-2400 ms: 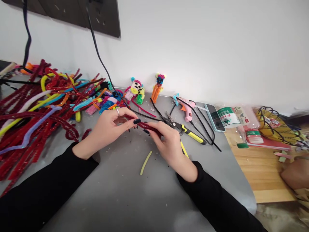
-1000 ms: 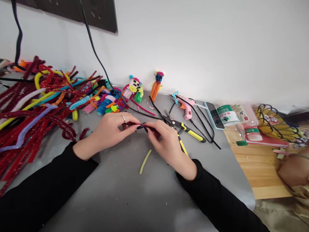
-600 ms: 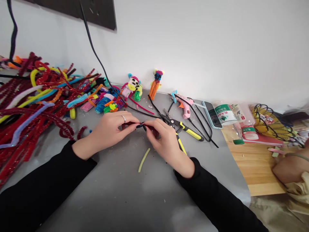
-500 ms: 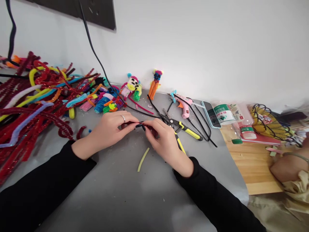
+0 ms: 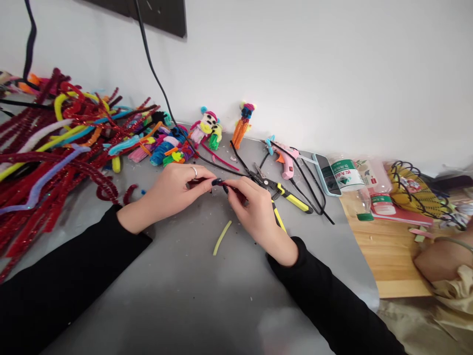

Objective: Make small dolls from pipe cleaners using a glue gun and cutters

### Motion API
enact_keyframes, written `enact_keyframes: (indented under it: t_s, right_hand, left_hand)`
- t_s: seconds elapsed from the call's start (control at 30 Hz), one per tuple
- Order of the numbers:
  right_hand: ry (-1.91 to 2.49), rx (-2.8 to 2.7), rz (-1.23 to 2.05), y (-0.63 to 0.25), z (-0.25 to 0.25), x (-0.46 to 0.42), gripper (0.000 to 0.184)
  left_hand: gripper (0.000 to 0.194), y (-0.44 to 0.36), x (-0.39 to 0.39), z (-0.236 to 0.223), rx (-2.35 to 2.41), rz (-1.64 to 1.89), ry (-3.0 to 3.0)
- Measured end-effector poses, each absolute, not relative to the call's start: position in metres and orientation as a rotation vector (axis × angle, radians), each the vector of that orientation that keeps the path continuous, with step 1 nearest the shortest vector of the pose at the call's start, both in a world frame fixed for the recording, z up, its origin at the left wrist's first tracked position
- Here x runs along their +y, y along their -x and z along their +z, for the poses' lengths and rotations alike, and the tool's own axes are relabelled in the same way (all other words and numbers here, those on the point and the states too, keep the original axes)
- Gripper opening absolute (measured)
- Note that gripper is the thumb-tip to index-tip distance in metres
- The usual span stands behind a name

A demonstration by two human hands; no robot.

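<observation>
My left hand [image 5: 181, 190] and my right hand [image 5: 253, 207] meet above the grey table cover [image 5: 166, 296]. Thumb and fingers of each are pinched together at the tips. A small dark piece [image 5: 218, 182] shows where the fingertips meet; its kind cannot be made out, and the fingers hide most of it. A ring is on my left hand. Just below the hands lies a short pale yellow-green strip [image 5: 222, 237]. Yellow-and-black wire pliers [image 5: 275, 187] rest beside my right hand, partly behind it.
Many pipe cleaners [image 5: 40, 172] pile up at left. Pipe-cleaner dolls [image 5: 242, 125] stand by the wall. A pink glue gun [image 5: 287, 162], black stems, a phone [image 5: 327, 175] and plastic bottles [image 5: 347, 177] lie at right. Another person's arm [image 5: 439, 259] is at the right edge.
The view has shifted slightly, so most things sit a little further right. My fingertips remain pinched together, with small finger movements around the dark piece.
</observation>
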State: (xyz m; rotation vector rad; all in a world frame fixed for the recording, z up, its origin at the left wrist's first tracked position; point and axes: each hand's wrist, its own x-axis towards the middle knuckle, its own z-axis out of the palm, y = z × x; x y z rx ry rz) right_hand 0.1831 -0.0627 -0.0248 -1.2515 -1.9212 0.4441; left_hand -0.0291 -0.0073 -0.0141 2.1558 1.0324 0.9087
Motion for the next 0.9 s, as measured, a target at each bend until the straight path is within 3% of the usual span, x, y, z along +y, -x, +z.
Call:
enact_keyframes:
  t_s: [0.23,0.57,0.63,0.73,0.9]
  right_hand:
    - [1.290,-1.700,0.788,-0.1811,-0.0159,-0.0629,0.023]
    - [1.277,-1.723,0.759,-0.1795,-0.0209,-0.0624,0.024]
    - [1.277,-1.705,0.801,-0.1793,-0.0193,-0.0629,0.024]
    - [1.278,-1.671,0.869,-0.1788,-0.0168,-0.0637,0.023]
    - [1.257,-1.685,0.868,-0.1781,-0.0161,-0.0648,0.021]
  left_hand:
    - [0.029,0.0287,-0.0072,-0.0077,1.063,0.933,-1.869]
    - [0.021,0.0277,-0.0103,-0.0047,1.129,0.968,-1.810]
    - [0.028,0.0281,-0.0088,-0.0056,1.114,0.987,-1.716]
    - [0.053,0.0282,-0.0055,-0.0074,1.053,0.975,-1.601]
    - [0.042,0.0280,-0.0035,-0.0080,0.990,0.842,-1.693]
